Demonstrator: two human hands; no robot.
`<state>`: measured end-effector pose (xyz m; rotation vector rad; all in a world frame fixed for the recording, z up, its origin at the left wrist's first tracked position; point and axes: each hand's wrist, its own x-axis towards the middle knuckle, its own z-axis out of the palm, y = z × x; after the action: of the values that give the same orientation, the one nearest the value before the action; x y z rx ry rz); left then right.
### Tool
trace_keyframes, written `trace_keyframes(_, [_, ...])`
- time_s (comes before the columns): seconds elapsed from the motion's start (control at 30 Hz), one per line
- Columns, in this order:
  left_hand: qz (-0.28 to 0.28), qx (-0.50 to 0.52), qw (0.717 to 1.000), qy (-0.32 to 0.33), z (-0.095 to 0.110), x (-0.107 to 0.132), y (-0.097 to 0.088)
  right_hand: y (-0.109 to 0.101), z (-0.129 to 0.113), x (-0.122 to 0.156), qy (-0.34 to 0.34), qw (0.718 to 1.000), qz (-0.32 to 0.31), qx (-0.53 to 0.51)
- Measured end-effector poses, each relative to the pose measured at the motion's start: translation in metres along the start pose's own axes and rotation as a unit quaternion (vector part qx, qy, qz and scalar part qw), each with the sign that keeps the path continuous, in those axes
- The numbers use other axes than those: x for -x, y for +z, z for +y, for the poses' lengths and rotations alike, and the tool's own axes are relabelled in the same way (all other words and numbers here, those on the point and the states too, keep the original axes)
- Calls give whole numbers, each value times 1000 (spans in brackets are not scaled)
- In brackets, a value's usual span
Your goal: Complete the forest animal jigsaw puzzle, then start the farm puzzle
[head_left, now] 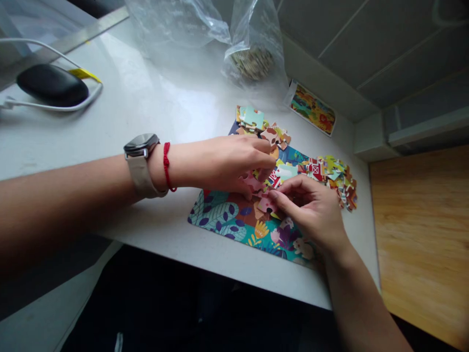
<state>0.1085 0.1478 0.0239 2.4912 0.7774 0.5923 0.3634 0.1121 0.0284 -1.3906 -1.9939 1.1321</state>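
My left hand (240, 161), with a watch and a red cord bracelet on its wrist, curls thumb and fingers around a pink jigsaw piece (251, 181). Just below it, my right hand (315, 208) pinches another pink jigsaw piece (266, 203) between thumb and forefinger. The two pieces are close together; my fingers hide whether they interlock. Both are over a colourful illustrated board (223, 220) with leaves, flowers and a rabbit. Loose jigsaw pieces (252, 117) lie at the board's far edge, and more pieces (335, 168) are heaped to the right.
A small picture card (313, 108) lies near the wall. Behind the board stands a clear plastic bag (254, 58) with a pile of pieces inside. A black computer mouse (53, 85) and white cable (88, 103) are at far left. A wooden surface (421, 230) adjoins the white table (154, 225).
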Motion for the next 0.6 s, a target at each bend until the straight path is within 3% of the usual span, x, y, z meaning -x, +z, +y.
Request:
trace_keyframes(0.13, [4, 1, 1000, 21, 0, 0, 1, 1, 3, 2, -36, 998, 28, 49])
trace_keyframes(0.23, [-5, -4, 1000, 30, 0, 0, 2, 0, 3, 2, -55, 995, 16, 87])
trace_keyframes(0.43, [26, -50, 998, 17, -8, 3, -3, -1, 5, -1, -56, 997, 11, 61])
trace_keyframes(0.6, [13, -66, 998, 8, -15, 5, -4, -2, 5, -1, -72, 992, 37, 97])
